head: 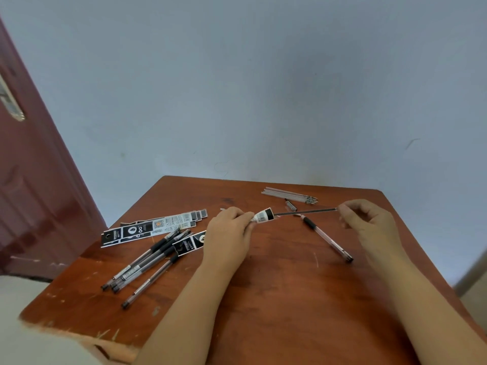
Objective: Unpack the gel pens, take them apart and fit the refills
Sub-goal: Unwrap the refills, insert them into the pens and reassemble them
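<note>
**Status: Refill Extraction From Sleeve, Task Roughly Mid-Way**

My left hand (pixel 228 227) grips the end of a small black-and-white refill sleeve (pixel 264 215), fingers curled round it just above the table (pixel 263 299). My right hand (pixel 369 222) pinches the far tip of a dark refill (pixel 305 212) between thumb and forefinger. The refill runs level between the two hands, one end inside the sleeve mouth and the greater part of its length exposed. I judge the step in hand to be drawing this refill clear of its packaging.

Completed, as far as can be seen:
- Several flat black-and-white pen packages (pixel 154 227) lie opened on the left side of the table.
- A group of unpacked gel pens (pixel 147 262) lies just in front of those packages, some overlapping.
- One pen barrel (pixel 326 239) lies apart on the right, below the held refill. Whether it contains a refill cannot be determined.
- A bundle of pale refills (pixel 290 195) lies at the far edge, with a small dark part (pixel 290 205), probably a pen cap, just beside it.

Outstanding, in my judgement:
- Free the held refill and fit it into the barrel on the right.
- Dismantle the pens in the left group, which appear assembled, and fit each one.
</note>
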`<state>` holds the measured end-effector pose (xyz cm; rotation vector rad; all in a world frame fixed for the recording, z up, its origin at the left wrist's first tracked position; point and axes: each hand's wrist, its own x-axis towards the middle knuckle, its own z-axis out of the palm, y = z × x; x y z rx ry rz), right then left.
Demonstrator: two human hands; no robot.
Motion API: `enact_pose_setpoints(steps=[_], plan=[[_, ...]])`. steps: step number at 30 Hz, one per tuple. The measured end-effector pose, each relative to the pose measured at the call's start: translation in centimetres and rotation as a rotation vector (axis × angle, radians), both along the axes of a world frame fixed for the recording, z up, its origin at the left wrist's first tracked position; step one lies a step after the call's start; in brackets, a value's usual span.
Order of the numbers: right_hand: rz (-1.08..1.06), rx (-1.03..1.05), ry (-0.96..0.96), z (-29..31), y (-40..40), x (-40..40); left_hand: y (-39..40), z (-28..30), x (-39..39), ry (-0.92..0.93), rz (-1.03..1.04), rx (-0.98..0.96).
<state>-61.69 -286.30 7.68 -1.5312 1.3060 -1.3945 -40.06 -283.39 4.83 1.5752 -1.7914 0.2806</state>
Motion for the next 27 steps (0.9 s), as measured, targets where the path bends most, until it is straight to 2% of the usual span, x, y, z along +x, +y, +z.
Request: enact_pose_setpoints(steps=[3, 9, 14, 18, 21, 24, 27], plan=[[-0.07, 0.005, -0.116, 0.1, 0.1, -0.3, 0.4, 1.5, 0.6, 0.037, 0.074, 0.048], [0.023, 0.013, -0.09, -0.3, 0.8, 1.4, 1.2, 3.2, 5.1, -0.028, 0.053, 0.213], [0.03, 0.05, -0.084, -1.3, 0.7, 2.5, 0.2, 2.8, 10.0, -0.044, 0.176, 0.37], [0.066, 0.051, -0.011, -2.1, 0.6, 3.2, -1.4, 1.7, 12.2, -0.131, 0.247, 0.448], [0.08, 0.031, 0.015, -2.4, 0.7, 3.4, -2.1, 1.0, 12.7, -0.282, 0.286, 0.501], [0.085, 0.028, 0.02, -2.4, 0.6, 3.5, -2.1, 0.7, 12.1, -0.288, 0.287, 0.431], [0.082, 0.007, 0.026, -2.5, 0.6, 3.7, -1.6, 1.3, 9.6, -0.206, 0.177, 0.233]])
